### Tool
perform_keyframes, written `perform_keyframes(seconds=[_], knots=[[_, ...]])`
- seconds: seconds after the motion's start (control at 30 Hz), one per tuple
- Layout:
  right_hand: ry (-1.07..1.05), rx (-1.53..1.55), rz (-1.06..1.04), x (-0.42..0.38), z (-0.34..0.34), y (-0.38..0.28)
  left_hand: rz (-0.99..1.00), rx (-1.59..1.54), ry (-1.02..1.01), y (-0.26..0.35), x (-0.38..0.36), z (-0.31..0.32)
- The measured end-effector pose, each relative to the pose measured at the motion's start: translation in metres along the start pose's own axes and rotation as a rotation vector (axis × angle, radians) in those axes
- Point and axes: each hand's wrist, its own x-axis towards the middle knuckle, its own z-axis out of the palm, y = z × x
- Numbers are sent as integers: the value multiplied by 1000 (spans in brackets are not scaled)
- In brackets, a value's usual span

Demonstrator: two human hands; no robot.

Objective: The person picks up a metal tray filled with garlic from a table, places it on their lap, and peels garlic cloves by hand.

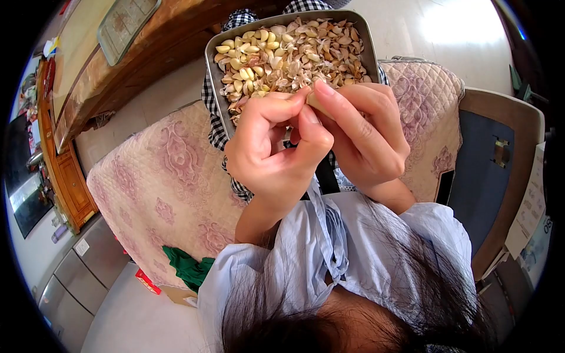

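Both hands meet fingertip to fingertip above the near edge of a metal tray (210,70). My right hand (368,129) is closed, its thumb and fingers pinching a pale garlic clove (318,105). Against the same clove press the thumb and forefinger of my left hand (279,138), also closed; the fingers partly hide it. Inside the tray, peeled yellowish garlic cloves (247,73) lie mostly at the left, while unpeeled cloves and papery skins (329,50) spread over the middle and right.
The tray rests on legs in checkered cloth (215,117). Around them is a quilted floral cover (170,159), with a green cloth (187,267) on it. A wooden table (88,76) holding another tray (126,26) stands at upper left. A chair back (485,170) is at right.
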Motion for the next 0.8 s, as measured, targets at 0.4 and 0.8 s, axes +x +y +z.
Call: perform_keyframes(seconds=[0.4, 0.8], knots=[[-13, 84, 70, 0, 2, -1, 122, 167, 9, -3, -3, -1], [-141, 628, 722, 14, -21, -21, 534, 272, -172, -5, 13, -8]])
